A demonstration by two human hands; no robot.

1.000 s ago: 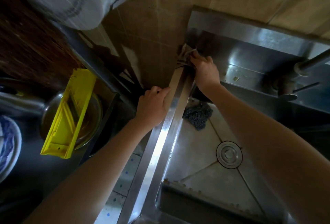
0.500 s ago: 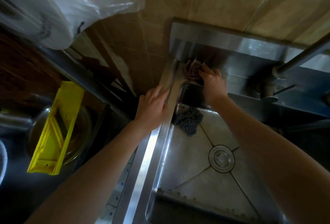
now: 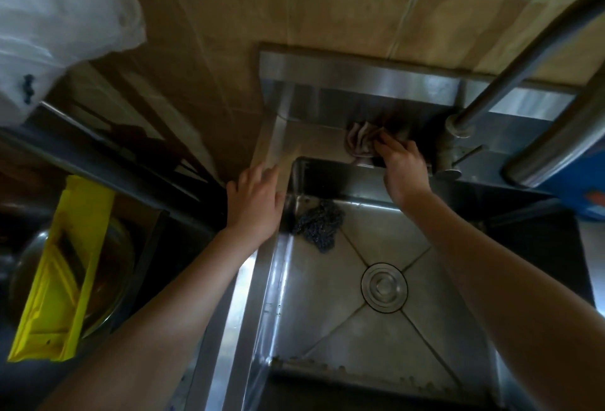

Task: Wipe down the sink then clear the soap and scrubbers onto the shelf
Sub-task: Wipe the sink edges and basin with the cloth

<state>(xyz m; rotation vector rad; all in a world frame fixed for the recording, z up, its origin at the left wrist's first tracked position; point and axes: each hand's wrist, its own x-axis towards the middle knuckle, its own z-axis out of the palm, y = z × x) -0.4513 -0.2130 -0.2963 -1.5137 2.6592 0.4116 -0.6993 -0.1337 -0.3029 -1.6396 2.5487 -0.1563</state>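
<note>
A steel sink (image 3: 262, 283) fills the lower middle, with a round drain (image 3: 384, 287) in its basin. My right hand (image 3: 401, 166) presses a crumpled pinkish cloth (image 3: 360, 139) against the back ledge of the sink, just left of the tap base (image 3: 450, 148). My left hand (image 3: 254, 201) rests flat on the sink's left rim with its fingers spread and nothing in it. A dark steel-wool scrubber (image 3: 317, 225) lies in the basin's far left corner, right beside my left hand. No soap shows.
A yellow plastic slicer (image 3: 62, 273) lies across a metal bowl (image 3: 108, 286) on the dark counter at left. A plastic bag (image 3: 55, 14) hangs at the top left. Thick steel pipes (image 3: 537, 67) cross the upper right. Tiled wall stands behind the sink.
My right hand has slid the cloth rightward along the back ledge, from the far left corner toward the tap. My left hand has stayed on the left rim and opened its fingers.
</note>
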